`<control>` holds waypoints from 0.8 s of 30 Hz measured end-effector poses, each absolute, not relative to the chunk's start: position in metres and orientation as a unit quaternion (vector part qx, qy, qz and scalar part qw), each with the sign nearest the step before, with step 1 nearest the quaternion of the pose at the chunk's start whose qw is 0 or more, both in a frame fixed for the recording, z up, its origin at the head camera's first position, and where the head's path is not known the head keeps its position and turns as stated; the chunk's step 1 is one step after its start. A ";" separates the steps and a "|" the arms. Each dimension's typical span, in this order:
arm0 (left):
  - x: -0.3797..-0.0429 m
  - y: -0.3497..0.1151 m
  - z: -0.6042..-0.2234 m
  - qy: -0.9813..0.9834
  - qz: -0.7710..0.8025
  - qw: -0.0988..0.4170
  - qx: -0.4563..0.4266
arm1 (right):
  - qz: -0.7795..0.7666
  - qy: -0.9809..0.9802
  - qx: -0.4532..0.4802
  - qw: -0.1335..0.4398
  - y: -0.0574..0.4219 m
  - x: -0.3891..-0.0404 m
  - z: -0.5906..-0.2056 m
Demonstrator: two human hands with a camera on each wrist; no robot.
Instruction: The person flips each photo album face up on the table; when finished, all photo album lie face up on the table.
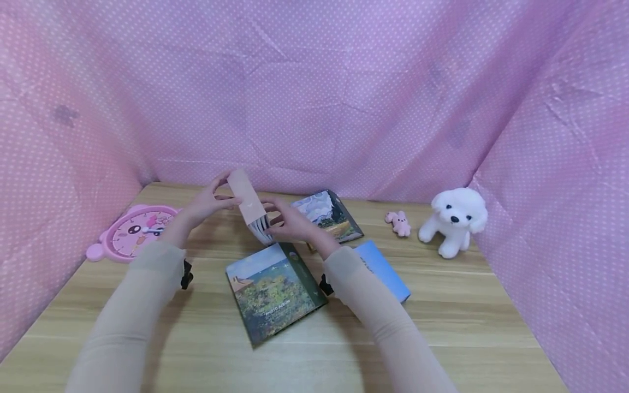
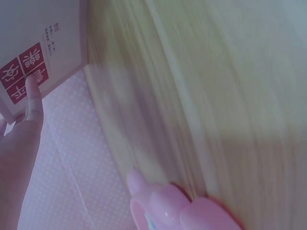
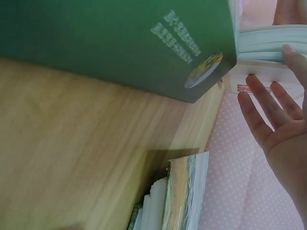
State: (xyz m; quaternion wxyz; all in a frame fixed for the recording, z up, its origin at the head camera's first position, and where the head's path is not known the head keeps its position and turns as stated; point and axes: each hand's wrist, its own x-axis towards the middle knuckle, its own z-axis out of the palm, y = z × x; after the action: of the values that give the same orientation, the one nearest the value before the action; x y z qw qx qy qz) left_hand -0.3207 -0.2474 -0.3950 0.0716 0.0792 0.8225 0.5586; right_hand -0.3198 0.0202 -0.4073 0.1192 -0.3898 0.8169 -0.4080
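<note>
Both hands hold a thick beige album (image 1: 245, 194) above the table, its spine facing up and its page ends showing at the near end. My left hand (image 1: 200, 206) grips it from the left, and in the left wrist view a finger lies on the cover's red character squares (image 2: 32, 67). From the right, my right hand (image 1: 295, 222) holds the near end. In the right wrist view its thumb is at the pages (image 3: 264, 45) and its other fingers are along the cover. Just nearer lies a landscape-covered photo album (image 1: 275, 292) with a green edge band.
Behind my right hand lies another painted album (image 1: 326, 215); a blue one (image 1: 380, 270) sits partly under the right forearm. A pink clock (image 1: 140, 234) lies at left. On the right are a small pink toy (image 1: 400, 224) and a white plush dog (image 1: 457, 221). Dotted pink cloth (image 1: 314, 98) surrounds the table.
</note>
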 end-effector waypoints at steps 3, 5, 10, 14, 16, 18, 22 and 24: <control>-0.319 -0.251 -0.394 0.828 0.550 0.072 0.078 | -0.404 0.817 -0.390 0.130 0.020 -0.319 -0.408; -0.318 -0.253 -0.393 0.828 0.549 0.074 0.082 | -0.406 0.813 -0.394 0.138 0.020 -0.319 -0.408; -0.310 -0.254 -0.389 0.807 0.576 0.086 0.098 | -0.393 0.814 -0.398 0.156 0.021 -0.318 -0.409; -0.302 -0.252 -0.383 0.795 0.591 0.091 0.100 | -0.377 0.824 -0.393 0.158 0.022 -0.320 -0.412; -0.303 -0.254 -0.386 0.801 0.584 0.084 0.102 | -0.369 0.833 -0.381 0.159 0.022 -0.321 -0.413; -0.306 -0.257 -0.393 0.806 0.578 0.077 0.100 | -0.356 0.845 -0.365 0.160 0.022 -0.321 -0.414; -0.312 -0.261 -0.406 0.827 0.549 0.070 0.102 | -0.319 0.866 -0.354 0.150 0.022 -0.322 -0.417; -0.312 -0.262 -0.409 0.832 0.541 0.071 0.098 | -0.303 0.873 -0.352 0.147 0.022 -0.323 -0.418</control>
State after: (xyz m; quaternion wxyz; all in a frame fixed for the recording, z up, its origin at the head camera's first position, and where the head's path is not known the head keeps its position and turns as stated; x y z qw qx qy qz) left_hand -0.3119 -0.2616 -0.4087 0.0710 0.0976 0.8325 0.5408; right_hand -0.3234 0.0218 -0.4179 0.1469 -0.3518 0.8733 -0.3032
